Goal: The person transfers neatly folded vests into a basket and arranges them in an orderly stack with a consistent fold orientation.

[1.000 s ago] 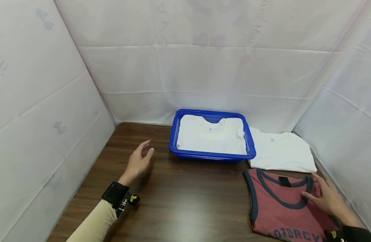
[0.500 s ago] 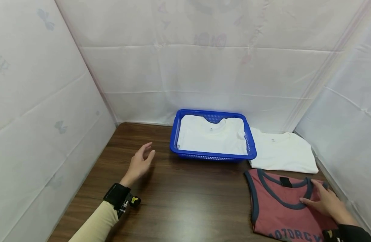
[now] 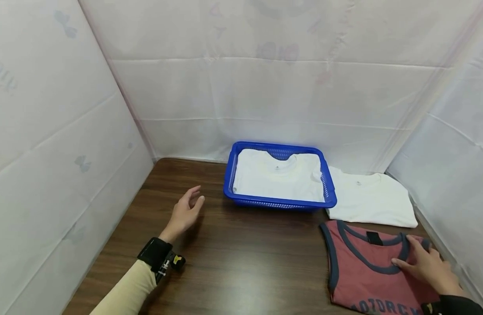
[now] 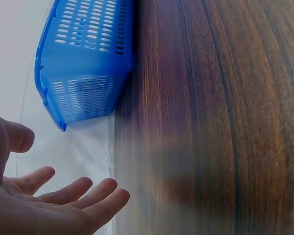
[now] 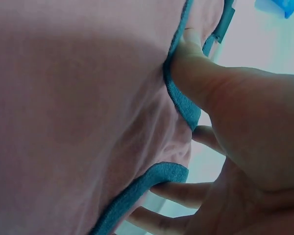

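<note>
A folded red sleeveless shirt (image 3: 363, 280) with dark blue-grey trim and printed letters lies at the right front of the table. My right hand (image 3: 432, 267) pinches it at the shoulder beside the neckline. In the right wrist view, the thumb (image 5: 198, 73) presses on top of the collar while the fingers reach to the shoulder edge, some tips hidden by the cloth. My left hand (image 3: 182, 216) hovers above the wooden table, relaxed and holding nothing. The left wrist view shows its fingers spread, apart from the blue basket (image 4: 83, 63).
The blue basket, its rim (image 3: 278, 201) facing me, stands at the back with a folded white T-shirt (image 3: 278, 183) inside. Another folded white T-shirt (image 3: 373, 201) lies to its right, behind the red shirt. White sheeting (image 3: 233, 96) encloses the back and sides.
My right hand has gone from lying on the red shirt to pinching its shoulder, slightly drawing in. The left hand has barely moved. The view has shifted a little.
</note>
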The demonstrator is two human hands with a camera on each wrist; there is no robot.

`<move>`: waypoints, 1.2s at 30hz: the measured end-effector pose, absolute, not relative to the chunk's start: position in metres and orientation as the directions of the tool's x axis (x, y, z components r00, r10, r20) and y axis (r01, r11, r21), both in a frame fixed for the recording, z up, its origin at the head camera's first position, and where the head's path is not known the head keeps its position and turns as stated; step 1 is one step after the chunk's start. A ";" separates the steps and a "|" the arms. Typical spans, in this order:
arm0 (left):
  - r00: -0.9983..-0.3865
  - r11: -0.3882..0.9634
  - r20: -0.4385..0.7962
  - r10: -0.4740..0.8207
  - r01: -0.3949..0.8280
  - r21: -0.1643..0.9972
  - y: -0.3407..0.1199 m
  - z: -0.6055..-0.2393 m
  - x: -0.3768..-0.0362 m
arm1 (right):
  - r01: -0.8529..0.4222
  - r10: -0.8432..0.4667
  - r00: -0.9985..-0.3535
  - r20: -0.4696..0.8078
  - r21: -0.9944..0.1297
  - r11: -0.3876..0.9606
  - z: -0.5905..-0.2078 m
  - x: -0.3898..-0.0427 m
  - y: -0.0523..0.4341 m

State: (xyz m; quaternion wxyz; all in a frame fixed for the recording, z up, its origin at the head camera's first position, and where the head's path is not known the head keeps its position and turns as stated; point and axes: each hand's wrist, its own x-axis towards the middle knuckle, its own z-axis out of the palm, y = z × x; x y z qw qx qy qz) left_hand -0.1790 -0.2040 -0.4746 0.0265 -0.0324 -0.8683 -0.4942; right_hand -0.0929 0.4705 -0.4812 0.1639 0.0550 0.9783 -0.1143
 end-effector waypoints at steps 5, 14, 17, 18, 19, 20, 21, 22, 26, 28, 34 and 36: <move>-0.997 0.506 0.077 0.031 0.082 0.859 -0.204 -0.476 -0.180 | 0.150 0.069 -0.935 -0.349 -0.210 0.966 -0.480 -0.092 0.467; -0.997 0.508 0.073 0.037 0.082 0.858 -0.202 -0.478 -0.182 | 0.103 0.042 -0.956 -0.291 -0.197 0.975 -0.487 -0.095 0.457; -0.997 0.511 0.070 0.034 0.077 0.856 -0.202 -0.478 -0.181 | 0.098 0.039 -0.958 -0.284 -0.196 0.976 -0.486 -0.097 0.449; -0.997 0.511 0.069 0.033 0.076 0.856 -0.202 -0.478 -0.181 | 0.096 0.037 -0.958 -0.283 -0.196 0.976 -0.485 -0.098 0.446; -0.997 0.512 0.067 0.031 0.073 0.856 -0.202 -0.478 -0.180 | 0.093 0.035 -0.960 -0.279 -0.197 0.976 -0.484 -0.098 0.443; -0.997 0.512 0.066 0.029 0.072 0.856 -0.202 -0.477 -0.180 | 0.089 0.032 -0.960 -0.278 -0.198 0.976 -0.483 -0.099 0.439; -0.998 0.513 0.064 0.027 0.069 0.856 -0.202 -0.477 -0.179 | 0.089 0.031 -0.960 -0.279 -0.199 0.976 -0.482 -0.100 0.436; -0.998 0.513 0.062 0.026 0.066 0.856 -0.202 -0.477 -0.179 | 0.094 0.034 -0.959 -0.280 -0.201 0.975 -0.481 -0.101 0.432; -0.998 0.515 0.060 0.022 0.063 0.855 -0.204 -0.477 -0.177 | 0.126 0.055 -0.951 -0.304 -0.221 0.967 -0.477 -0.104 0.415; -0.998 0.516 0.063 0.019 0.064 0.854 -0.205 -0.477 -0.176 | 0.141 0.061 -0.945 -0.321 -0.232 0.962 -0.476 -0.106 0.406; -0.997 0.520 0.072 0.027 0.075 0.851 -0.205 -0.477 -0.175 | 0.054 -0.021 -0.957 -0.290 -0.247 0.968 -0.472 -0.112 0.390; -0.997 0.519 0.076 0.034 0.083 0.851 -0.205 -0.477 -0.174 | 0.002 -0.070 -0.961 -0.267 -0.260 0.965 -0.471 -0.113 0.387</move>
